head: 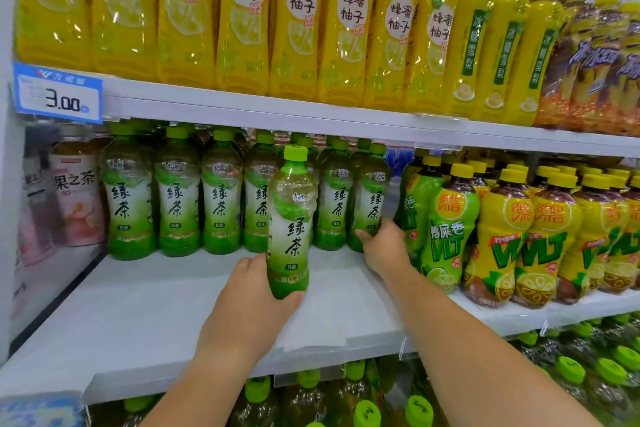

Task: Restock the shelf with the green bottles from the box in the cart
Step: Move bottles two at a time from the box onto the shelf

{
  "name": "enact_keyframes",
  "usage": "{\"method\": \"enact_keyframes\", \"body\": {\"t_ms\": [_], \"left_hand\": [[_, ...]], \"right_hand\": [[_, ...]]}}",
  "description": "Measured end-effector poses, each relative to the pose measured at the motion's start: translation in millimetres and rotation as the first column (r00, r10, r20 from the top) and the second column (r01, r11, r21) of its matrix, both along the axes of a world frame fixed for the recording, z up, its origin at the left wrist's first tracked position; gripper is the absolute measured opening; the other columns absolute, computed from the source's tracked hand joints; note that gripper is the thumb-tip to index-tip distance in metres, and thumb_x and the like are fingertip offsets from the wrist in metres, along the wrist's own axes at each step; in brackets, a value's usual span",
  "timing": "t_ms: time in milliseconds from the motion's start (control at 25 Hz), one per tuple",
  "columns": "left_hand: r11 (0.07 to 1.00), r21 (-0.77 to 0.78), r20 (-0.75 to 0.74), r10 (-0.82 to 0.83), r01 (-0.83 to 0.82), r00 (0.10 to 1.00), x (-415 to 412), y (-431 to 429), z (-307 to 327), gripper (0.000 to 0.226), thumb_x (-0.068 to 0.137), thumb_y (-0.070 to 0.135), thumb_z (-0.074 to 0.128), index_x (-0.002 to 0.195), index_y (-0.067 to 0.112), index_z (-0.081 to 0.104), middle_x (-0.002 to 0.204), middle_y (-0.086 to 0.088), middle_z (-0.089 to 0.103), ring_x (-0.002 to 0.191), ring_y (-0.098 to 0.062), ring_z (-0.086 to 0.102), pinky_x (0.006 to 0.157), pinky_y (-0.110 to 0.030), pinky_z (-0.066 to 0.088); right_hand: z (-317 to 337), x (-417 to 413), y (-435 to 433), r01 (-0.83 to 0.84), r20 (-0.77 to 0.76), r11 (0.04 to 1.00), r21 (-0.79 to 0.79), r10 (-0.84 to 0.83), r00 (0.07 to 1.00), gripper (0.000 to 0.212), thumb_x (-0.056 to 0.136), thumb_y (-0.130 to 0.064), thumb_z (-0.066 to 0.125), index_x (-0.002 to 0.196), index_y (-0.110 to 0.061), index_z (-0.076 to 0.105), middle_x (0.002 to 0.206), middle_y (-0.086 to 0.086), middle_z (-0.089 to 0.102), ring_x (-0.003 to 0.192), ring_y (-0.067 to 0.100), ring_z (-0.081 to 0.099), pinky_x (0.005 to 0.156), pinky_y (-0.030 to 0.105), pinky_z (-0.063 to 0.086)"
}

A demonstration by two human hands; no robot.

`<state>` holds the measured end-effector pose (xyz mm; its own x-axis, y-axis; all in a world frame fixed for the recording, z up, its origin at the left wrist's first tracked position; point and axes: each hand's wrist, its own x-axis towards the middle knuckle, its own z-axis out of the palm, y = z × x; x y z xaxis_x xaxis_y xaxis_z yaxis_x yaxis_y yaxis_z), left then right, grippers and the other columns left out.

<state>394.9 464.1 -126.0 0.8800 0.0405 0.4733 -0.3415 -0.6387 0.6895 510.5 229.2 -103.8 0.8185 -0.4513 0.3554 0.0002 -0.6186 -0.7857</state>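
Note:
My left hand grips the base of an upright green tea bottle with a green cap, held just above the white middle shelf. My right hand grips the bottom of another green tea bottle at the right end of the row of green bottles standing at the back of that shelf. The box and the cart are out of view.
Yellow and green VLT lemon tea bottles stand to the right of my right hand. Pink-labelled bottles stand at the far left. The upper shelf holds yellow bottles and a 3.00 price tag. Green-capped bottles fill the shelf below.

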Motion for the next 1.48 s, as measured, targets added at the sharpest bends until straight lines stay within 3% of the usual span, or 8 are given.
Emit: {"method": "enact_keyframes", "body": {"t_ms": [400, 520, 640, 720, 840, 1040, 1280, 1480], "left_hand": [[0.999, 0.010, 0.009, 0.030, -0.030, 1.000, 3, -2, 0, 0.041, 0.077, 0.053, 0.074, 0.110, 0.037, 0.057, 0.099, 0.015, 0.055, 0.090, -0.007, 0.058, 0.083, -0.035, 0.054], [1.000, -0.008, -0.008, 0.012, -0.012, 1.000, 4, -1, 0, 0.038, 0.076, 0.053, 0.074, 0.107, 0.037, 0.058, 0.097, 0.015, 0.055, 0.088, -0.006, 0.058, 0.081, -0.037, 0.055], [0.999, -0.038, -0.028, -0.012, 0.011, 1.000, 6, -1, 0, 0.041, 0.076, 0.052, 0.075, 0.110, 0.035, 0.060, 0.099, 0.014, 0.054, 0.090, -0.007, 0.058, 0.083, -0.037, 0.055], [0.998, -0.053, -0.040, -0.030, 0.027, 0.999, 6, 0, 2, 0.042, 0.076, 0.049, 0.077, 0.112, 0.034, 0.062, 0.099, 0.013, 0.053, 0.091, -0.009, 0.058, 0.084, -0.036, 0.054], [0.996, -0.051, -0.032, -0.069, 0.068, 0.997, 3, 5, 9, 0.038, 0.075, 0.043, 0.079, 0.109, 0.031, 0.067, 0.096, 0.011, 0.059, 0.090, -0.014, 0.060, 0.082, -0.032, 0.053], [0.984, 0.171, -0.120, -0.019, 0.039, 0.993, 1, 29, 23, 0.045, 0.074, 0.046, 0.078, 0.111, 0.022, 0.068, 0.106, 0.000, 0.067, 0.106, -0.023, 0.058, 0.088, -0.040, 0.053], [0.958, 0.277, -0.181, 0.132, -0.078, 0.975, 1, 92, 27, 0.049, 0.082, 0.042, 0.075, 0.120, 0.016, 0.061, 0.116, -0.005, 0.064, 0.113, -0.028, 0.055, 0.095, -0.042, 0.049], [0.957, 0.243, -0.213, 0.210, -0.157, 0.954, 0, 147, 25, 0.049, 0.085, 0.040, 0.073, 0.124, 0.016, 0.057, 0.120, -0.006, 0.062, 0.114, -0.030, 0.055, 0.095, -0.043, 0.048]], "right_hand": [[-3, 7, 5, -0.018, -0.001, 0.996, -0.083, 0.018, 1.000, 0.034, 0.095, -0.026, 0.064, 0.122, -0.005, 0.056, 0.115, 0.015, 0.067, 0.104, 0.032, 0.062, 0.086, 0.034, 0.048], [2, -8, 11, -0.011, 0.131, 0.994, -0.108, 0.026, 0.991, 0.028, 0.093, -0.015, 0.063, 0.116, -0.001, 0.056, 0.106, 0.014, 0.064, 0.097, 0.031, 0.062, 0.076, 0.030, 0.043], [11, -34, 26, -0.023, 0.298, 0.999, -0.038, 0.033, 0.954, 0.039, 0.090, -0.020, 0.065, 0.126, -0.009, 0.058, 0.112, -0.002, 0.054, 0.102, 0.013, 0.053, 0.086, 0.027, 0.040], [13, -54, 42, -0.275, 0.300, 0.955, 0.107, 0.233, 0.925, 0.039, 0.091, -0.024, 0.067, 0.129, -0.017, 0.058, 0.119, -0.008, 0.059, 0.109, 0.011, 0.057, 0.090, 0.025, 0.044], [8, -78, 68, -0.661, 0.185, 0.722, 0.207, 0.634, 0.751, 0.044, 0.089, -0.019, 0.074, 0.130, -0.023, 0.058, 0.123, -0.010, 0.067, 0.113, 0.005, 0.063, 0.090, 0.020, 0.052], [12, -83, 99, -0.698, 0.133, 0.700, 0.148, 0.686, 0.716, 0.044, 0.080, -0.009, 0.082, 0.116, -0.026, 0.065, 0.105, -0.009, 0.075, 0.095, 0.002, 0.071, 0.079, 0.018, 0.057], [14, -74, 175, -0.748, 0.092, 0.653, 0.117, 0.743, 0.663, 0.039, 0.082, -0.010, 0.080, 0.119, -0.010, 0.070, 0.108, -0.001, 0.076, 0.098, 0.007, 0.072, 0.090, 0.027, 0.057], [9, -64, 236, -0.790, 0.106, 0.604, 0.109, 0.783, 0.613, 0.030, 0.085, -0.013, 0.078, 0.114, -0.009, 0.072, 0.101, -0.007, 0.075, 0.088, -0.007, 0.069, 0.075, 0.010, 0.053]]}}
